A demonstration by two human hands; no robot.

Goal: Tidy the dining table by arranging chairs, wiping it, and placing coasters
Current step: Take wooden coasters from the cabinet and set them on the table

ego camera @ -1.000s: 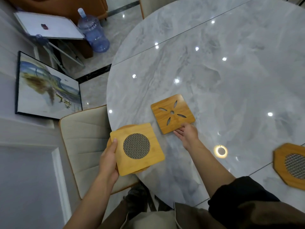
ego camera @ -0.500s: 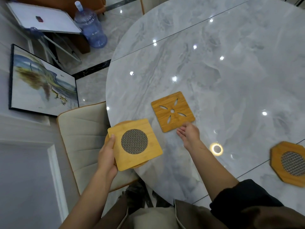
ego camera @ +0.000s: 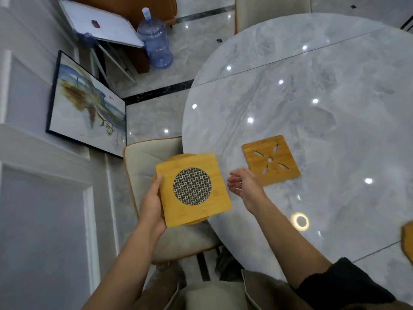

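My left hand (ego camera: 152, 204) grips a small stack of bamboo coasters (ego camera: 192, 189) by its left edge, over the rim of the round grey marble table (ego camera: 312, 97). The top coaster is square with a round metal mesh centre; a rounder one shows beneath it. A square bamboo coaster with a flower cut-out (ego camera: 271, 162) lies flat on the table. My right hand (ego camera: 245, 186) hovers with relaxed fingers between the stack and that coaster, holding nothing. The edge of an octagonal coaster (ego camera: 407, 240) shows at the right border.
A cream padded chair (ego camera: 145, 157) stands tucked at the table's left edge below the stack. Another chair back (ego camera: 268, 12) stands at the far side. A framed painting (ego camera: 87, 106) leans on the wall, near a blue water jug (ego camera: 156, 43) and a folding stand.
My right hand has left the flower cut-out coaster and drawn back left toward the stack. The view has shifted left, pushing the octagonal coaster to the frame's edge.
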